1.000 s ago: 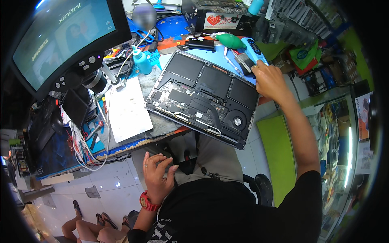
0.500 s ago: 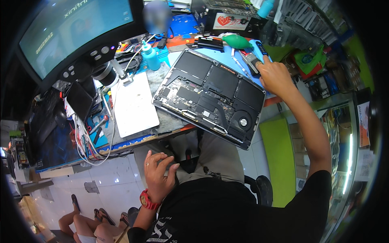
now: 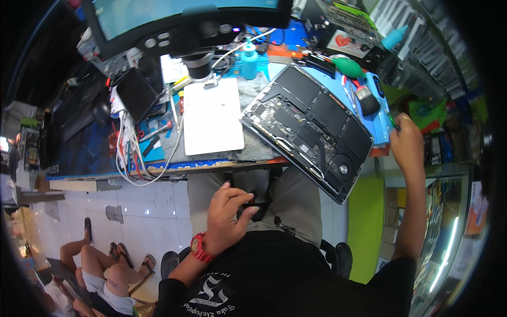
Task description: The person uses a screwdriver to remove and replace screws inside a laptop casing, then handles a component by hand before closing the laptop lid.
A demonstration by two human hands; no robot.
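An opened laptop (image 3: 311, 124) lies askew on the bench, its black batteries, circuit board and round fan exposed. Its near corner juts past the bench's front edge. To its right, my right hand (image 3: 407, 140) is closed around a thin dark-green tool (image 3: 392, 121) whose kind I cannot make out. That hand is beside the blue mat (image 3: 384, 129), close to a brush (image 3: 366, 100) with dark bristles and a blue phone-shaped device (image 3: 378, 86). Over my lap hovers my left hand (image 3: 229, 211), fingers loosely bent, thumb apart, holding nothing.
A green blower bulb (image 3: 348, 67) rests behind the laptop. Left of it are a turquoise bottle (image 3: 249, 62) and a bright white panel (image 3: 214, 119). White cables (image 3: 120, 153) hang over the bench edge. A monitor (image 3: 185, 26) stands behind; a glass case (image 3: 449, 222) is at my right.
My right hand has moved from beside the blue device toward the mat's right edge and now grips the thin tool. The view has shifted, placing the bench items farther right.
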